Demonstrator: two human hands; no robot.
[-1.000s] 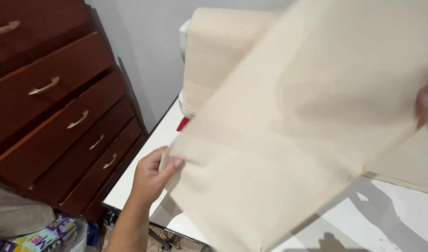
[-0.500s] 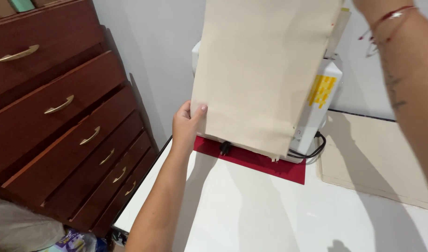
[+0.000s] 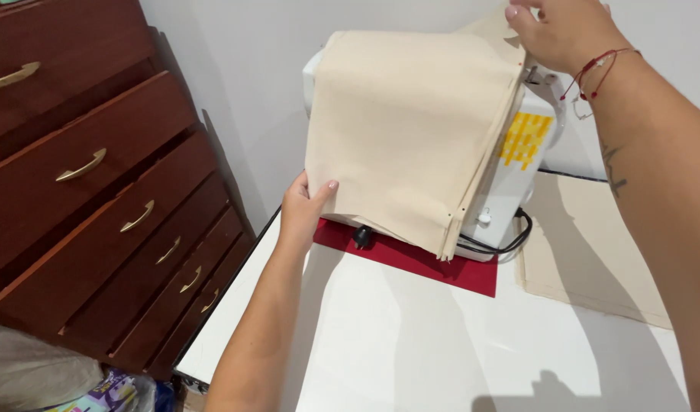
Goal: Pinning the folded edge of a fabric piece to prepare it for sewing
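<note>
A folded beige cloth (image 3: 407, 130) is draped over a white sewing machine (image 3: 510, 175) at the back of the white table (image 3: 411, 343). My left hand (image 3: 306, 204) pinches the cloth's lower left corner. My right hand (image 3: 560, 32) grips its top right corner above the machine. The cloth hides most of the machine; only its right end with a yellow label and a black cord (image 3: 503, 244) show.
A red mat (image 3: 411, 255) lies under the machine. Another beige cloth (image 3: 587, 244) lies flat on the table at right. A dark wooden chest of drawers (image 3: 90, 191) with brass handles stands at left, with bags (image 3: 52, 378) on the floor beside it.
The cloth came down from in front of the camera and now drapes over the sewing machine. Both hands moved with it toward the back wall.
</note>
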